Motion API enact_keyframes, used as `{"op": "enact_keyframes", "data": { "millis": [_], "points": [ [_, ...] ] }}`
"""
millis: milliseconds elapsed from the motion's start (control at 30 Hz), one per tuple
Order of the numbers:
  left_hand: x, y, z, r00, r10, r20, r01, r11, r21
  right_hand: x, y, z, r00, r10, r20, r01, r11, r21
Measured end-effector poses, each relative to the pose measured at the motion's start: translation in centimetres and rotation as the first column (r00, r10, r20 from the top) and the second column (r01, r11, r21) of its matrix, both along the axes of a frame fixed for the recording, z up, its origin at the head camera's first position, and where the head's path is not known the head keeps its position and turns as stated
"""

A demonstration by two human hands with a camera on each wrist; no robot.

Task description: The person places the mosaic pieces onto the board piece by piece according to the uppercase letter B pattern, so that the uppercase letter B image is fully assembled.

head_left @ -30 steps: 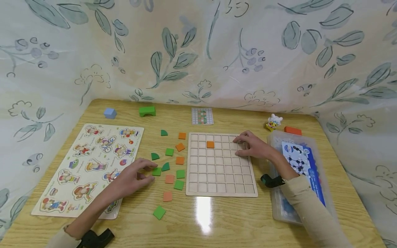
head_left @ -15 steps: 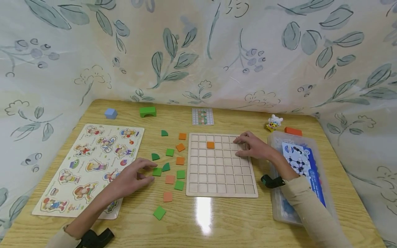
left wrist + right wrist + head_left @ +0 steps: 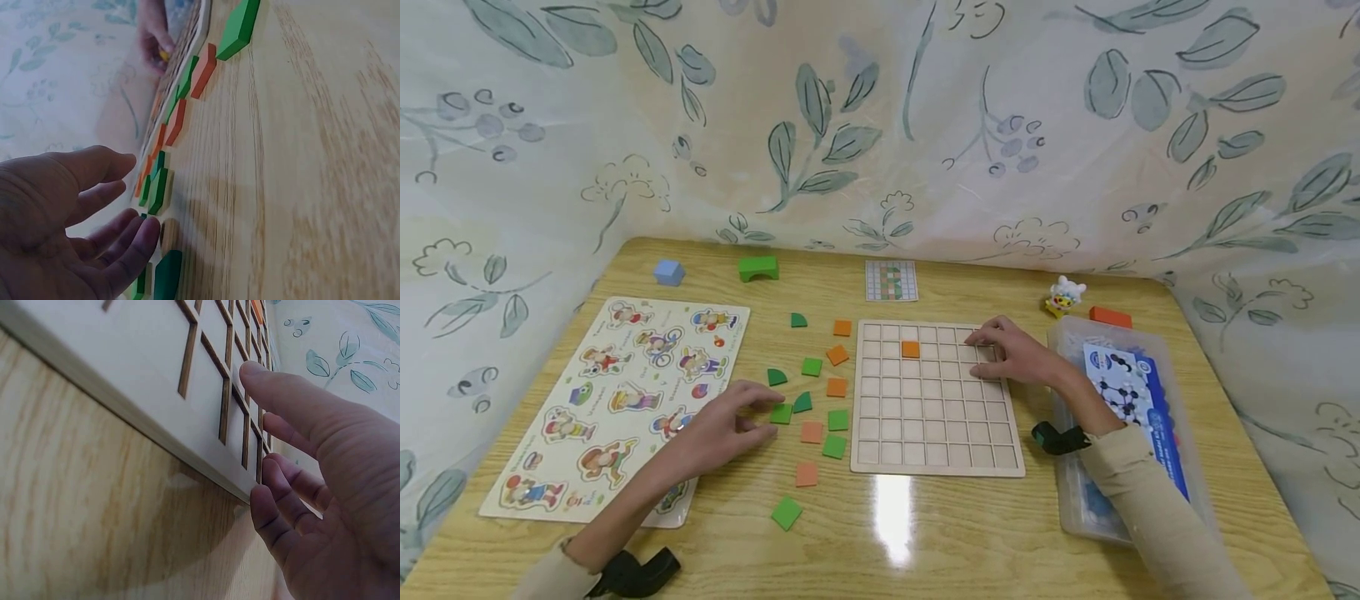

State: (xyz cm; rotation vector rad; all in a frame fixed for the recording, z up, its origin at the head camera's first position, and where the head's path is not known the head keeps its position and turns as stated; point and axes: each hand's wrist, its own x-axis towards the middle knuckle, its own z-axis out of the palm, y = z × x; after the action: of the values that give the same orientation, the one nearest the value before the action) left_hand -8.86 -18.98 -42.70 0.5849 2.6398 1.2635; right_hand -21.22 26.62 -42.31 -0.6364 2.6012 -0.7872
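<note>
My left hand [image 3: 718, 427] is loosely bent beside a green square tile [image 3: 782, 413], holding nothing; in the left wrist view its thumb and fingers stand apart. Whether the fingertips touch that tile is unclear. My right hand [image 3: 1017, 353] lies at the upper right edge of a wooden grid board [image 3: 923, 408], thumb and fingers spread, with nothing gripped. An orange square tile [image 3: 910, 349] sits in one cell near the board's top. Between the left hand and the board lie several loose green, orange and salmon squares [image 3: 811, 432], plus dark green quarter-round tiles [image 3: 802, 402].
A picture puzzle board [image 3: 617, 400] lies under the left forearm. Behind the grid is a small pattern card [image 3: 891, 281]. A clear plastic box [image 3: 1075, 500] stands under the right forearm. Blue block [image 3: 668, 272], green arch block [image 3: 758, 267], toy figure [image 3: 1064, 297] and red block [image 3: 1110, 317] line the back.
</note>
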Motion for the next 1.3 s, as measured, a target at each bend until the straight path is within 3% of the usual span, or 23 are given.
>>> {"op": "enact_keyframes", "data": {
  "millis": [567,867,1000,1300],
  "points": [
    [-1.3,0.9,-0.6,1.000,-0.004,0.017,0.006,0.994,-0.109,-0.2,0.1,0.0,1.000,0.000,0.003,0.000,1.000,-0.002],
    [-1.4,1.7,-0.8,0.993,0.023,-0.113,-0.046,0.977,-0.209,-0.2,0.0,-0.1,1.000,0.005,-0.004,-0.005,1.000,0.008],
    [-1.5,1.9,-0.6,0.991,0.032,-0.128,-0.062,0.971,-0.232,-0.3,0.0,0.1,1.000,0.007,-0.007,-0.007,1.000,0.006],
    [-1.5,2.7,0.7,0.997,0.041,-0.064,-0.049,0.990,-0.131,-0.3,0.2,0.1,1.000,0.020,-0.016,-0.020,1.000,-0.002]
  ]
}}
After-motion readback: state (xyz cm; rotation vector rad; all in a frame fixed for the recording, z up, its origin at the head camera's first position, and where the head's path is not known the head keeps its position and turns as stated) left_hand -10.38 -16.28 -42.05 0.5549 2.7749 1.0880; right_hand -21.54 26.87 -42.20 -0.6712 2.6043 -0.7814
